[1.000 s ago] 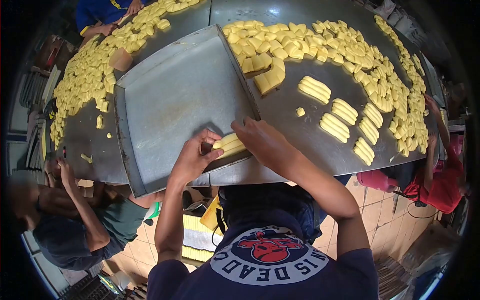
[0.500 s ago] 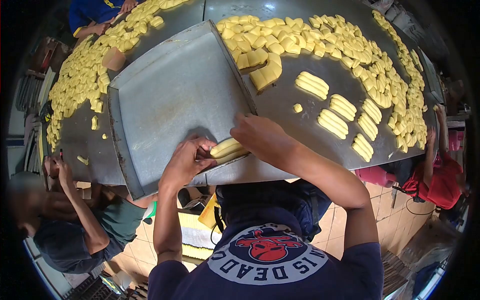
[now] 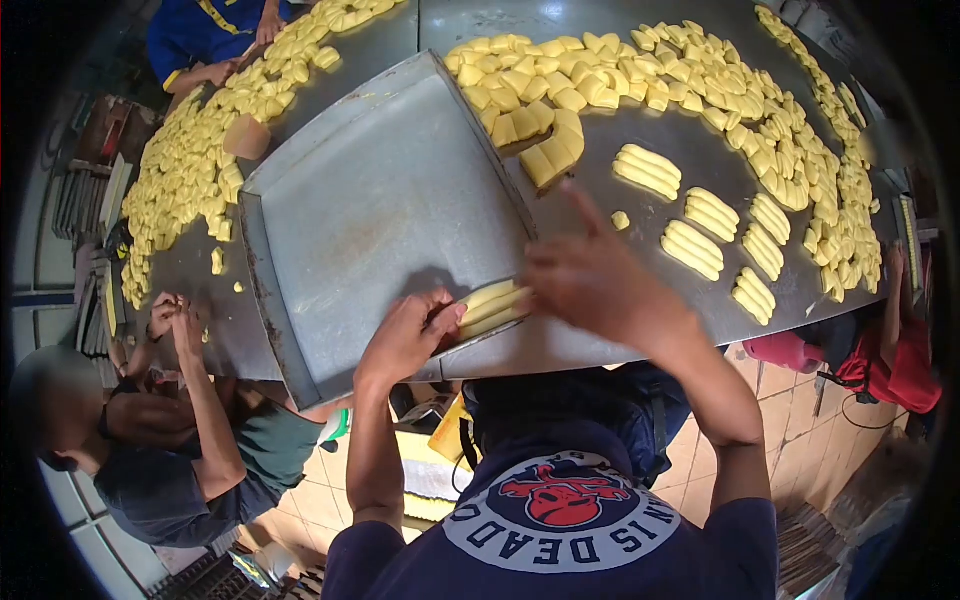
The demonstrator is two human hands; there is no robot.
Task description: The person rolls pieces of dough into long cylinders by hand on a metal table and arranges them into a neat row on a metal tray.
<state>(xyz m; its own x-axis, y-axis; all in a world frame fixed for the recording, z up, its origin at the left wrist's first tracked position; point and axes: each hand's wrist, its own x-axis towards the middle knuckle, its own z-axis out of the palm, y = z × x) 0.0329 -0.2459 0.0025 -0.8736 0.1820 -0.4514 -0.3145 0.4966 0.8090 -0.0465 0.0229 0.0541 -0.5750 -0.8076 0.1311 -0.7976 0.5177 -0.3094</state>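
Note:
In the near right corner of a metal baking tray point(image 3: 370, 190) lie pale yellow dough rolls point(image 3: 490, 305), side by side along the rim. My left hand point(image 3: 405, 335) grips their left end between thumb and fingers. Over their right end, at the tray's edge, is my right hand point(image 3: 600, 285), blurred, with the index finger stretched out away from me and nothing visible in it. Groups of joined dough rolls point(image 3: 692, 250) rest on the metal table to the right. A small dough ball point(image 3: 620, 220) sits just beyond my right hand.
Cut dough pieces point(image 3: 600, 70) cover the table's far side, and another heap point(image 3: 185, 190) spreads at the left. A thicker dough strip point(image 3: 552, 155) lies beside the tray. People work at the left, far left and right edges; a pinkish block point(image 3: 246, 137) stands by the left heap.
My right hand has lifted off the rolls' right end and moved right, index finger now extended. My left hand stays at the rolls. The whole view has shifted slightly.

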